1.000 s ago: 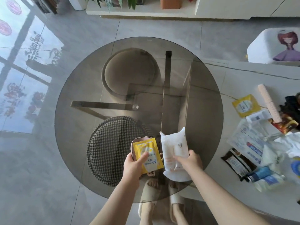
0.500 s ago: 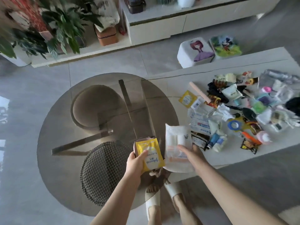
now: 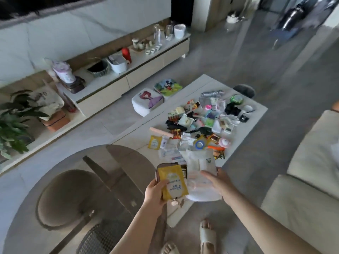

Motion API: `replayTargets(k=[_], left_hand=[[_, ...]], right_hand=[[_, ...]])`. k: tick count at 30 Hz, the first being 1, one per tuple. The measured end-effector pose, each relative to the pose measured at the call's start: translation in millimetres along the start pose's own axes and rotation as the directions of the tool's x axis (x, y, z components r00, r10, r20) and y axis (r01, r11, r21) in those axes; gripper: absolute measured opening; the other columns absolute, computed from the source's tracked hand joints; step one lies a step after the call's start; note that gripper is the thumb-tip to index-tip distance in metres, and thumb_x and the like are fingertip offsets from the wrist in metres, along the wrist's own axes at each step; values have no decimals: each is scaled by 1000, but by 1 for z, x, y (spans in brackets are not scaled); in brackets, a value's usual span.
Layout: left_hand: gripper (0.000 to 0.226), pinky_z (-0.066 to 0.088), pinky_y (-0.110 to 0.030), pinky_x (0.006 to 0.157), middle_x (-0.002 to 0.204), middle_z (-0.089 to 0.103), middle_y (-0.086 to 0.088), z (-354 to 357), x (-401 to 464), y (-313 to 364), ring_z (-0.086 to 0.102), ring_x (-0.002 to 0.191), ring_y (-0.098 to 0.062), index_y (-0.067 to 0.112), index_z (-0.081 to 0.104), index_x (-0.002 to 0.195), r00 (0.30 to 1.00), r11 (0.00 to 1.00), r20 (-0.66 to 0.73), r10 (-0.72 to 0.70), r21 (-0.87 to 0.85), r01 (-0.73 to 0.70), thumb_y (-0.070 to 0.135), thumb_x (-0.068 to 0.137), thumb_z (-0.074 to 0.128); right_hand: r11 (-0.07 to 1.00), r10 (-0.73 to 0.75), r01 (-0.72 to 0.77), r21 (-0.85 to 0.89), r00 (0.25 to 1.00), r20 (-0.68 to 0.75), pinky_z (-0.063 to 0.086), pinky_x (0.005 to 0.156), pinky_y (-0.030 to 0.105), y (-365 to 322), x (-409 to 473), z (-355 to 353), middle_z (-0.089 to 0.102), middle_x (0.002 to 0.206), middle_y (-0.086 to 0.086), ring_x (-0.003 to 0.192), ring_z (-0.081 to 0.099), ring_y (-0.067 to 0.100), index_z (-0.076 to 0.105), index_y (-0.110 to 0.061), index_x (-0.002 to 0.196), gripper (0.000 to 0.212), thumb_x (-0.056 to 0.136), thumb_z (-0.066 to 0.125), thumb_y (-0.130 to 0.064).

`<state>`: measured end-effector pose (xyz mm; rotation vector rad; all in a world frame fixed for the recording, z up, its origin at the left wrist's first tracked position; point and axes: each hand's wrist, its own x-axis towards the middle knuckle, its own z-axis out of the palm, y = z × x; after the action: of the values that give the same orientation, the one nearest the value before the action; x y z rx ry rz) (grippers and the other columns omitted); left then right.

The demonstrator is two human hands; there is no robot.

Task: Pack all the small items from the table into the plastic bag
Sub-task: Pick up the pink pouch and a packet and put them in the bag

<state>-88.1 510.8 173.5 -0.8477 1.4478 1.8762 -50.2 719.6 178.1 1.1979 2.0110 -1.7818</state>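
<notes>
My left hand [image 3: 155,194] grips a yellow sachet [image 3: 173,182] together with a pinkish pouch [image 3: 166,166] behind it. My right hand [image 3: 219,181] holds a clear plastic bag [image 3: 200,167] with white packs inside, just over the near edge of the white table [image 3: 256,114]. Many small items lie in a heap on that table: another yellow sachet [image 3: 155,142], a blue tape ring [image 3: 200,144], a pink stick [image 3: 160,131], an orange item [image 3: 216,148], a green round item [image 3: 236,99] and several packets.
A round glass table [image 3: 73,180] lies at the lower left, with a houndstooth stool [image 3: 102,237] under it. A beige sofa [image 3: 311,162] stands at the right. Two cartoon-printed stools [image 3: 148,101] sit behind the white table, before a low TV cabinet [image 3: 128,77].
The view has swung up and to the right, from the glass table toward the white table and the room. Both hands have kept their hold and moved toward the heap of items.
</notes>
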Motion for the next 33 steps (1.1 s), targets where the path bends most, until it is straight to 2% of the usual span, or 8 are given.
replayTargets(k=[6,11,14,17,21,24,29,33], left_hand=[[15,57,-33,64,95,70,-12,81,-5,5,68,85,-28,6,63,99,990,978,127,58,194,-82,1,85,64],[9,57,-40,77,94,69,-13,163,-3,0,66,84,-30,7,62,92,986,943,152,70,311,-115,4,85,66],[13,58,-33,61,93,69,-13,217,2,-7,67,75,-27,5,62,96,982,911,170,84,386,-145,8,85,67],[19,59,-40,75,92,69,-13,271,8,-17,68,81,-30,2,63,102,970,904,229,80,393,-167,7,84,68],[18,50,-18,41,92,65,-16,334,2,-30,64,64,-19,-2,61,104,944,864,319,81,451,-226,4,87,62],[14,41,-14,33,83,63,-12,374,4,-37,60,47,-11,0,58,100,934,828,352,63,504,-246,6,88,63],[34,51,-25,40,85,63,-15,433,20,-43,56,54,-18,-7,58,112,922,734,386,6,625,-267,16,88,65],[27,51,-23,44,92,67,-15,480,37,-42,66,71,-27,-3,58,108,902,727,428,-62,638,-253,15,89,64]], right_hand=[[994,12,1,111,994,-113,56,81,39,4,1,-86,71,94,5,89,67,24,66,-19,98,42,63,78,-38],[986,19,18,165,974,-225,51,83,38,7,7,-163,68,86,0,85,65,23,62,-19,84,35,62,80,-38],[980,25,36,197,955,-296,47,80,36,14,15,-209,65,85,-1,86,62,24,60,-21,88,32,67,79,-35],[977,42,32,211,941,-337,45,77,32,23,28,-248,64,84,0,87,62,25,61,-16,96,29,74,76,-30],[974,72,25,226,909,-410,41,75,29,28,43,-291,60,79,0,86,59,24,59,-15,88,26,74,76,-30],[952,140,9,306,877,-460,39,76,29,28,51,-317,57,84,1,85,56,23,57,-11,93,32,75,75,-31],[894,235,-22,448,874,-426,38,52,23,36,68,-355,51,76,8,58,53,12,50,-14,68,22,85,63,-12],[844,315,-51,534,853,-417,50,73,33,35,83,-379,62,85,10,77,61,25,60,-6,88,19,85,63,-24]])
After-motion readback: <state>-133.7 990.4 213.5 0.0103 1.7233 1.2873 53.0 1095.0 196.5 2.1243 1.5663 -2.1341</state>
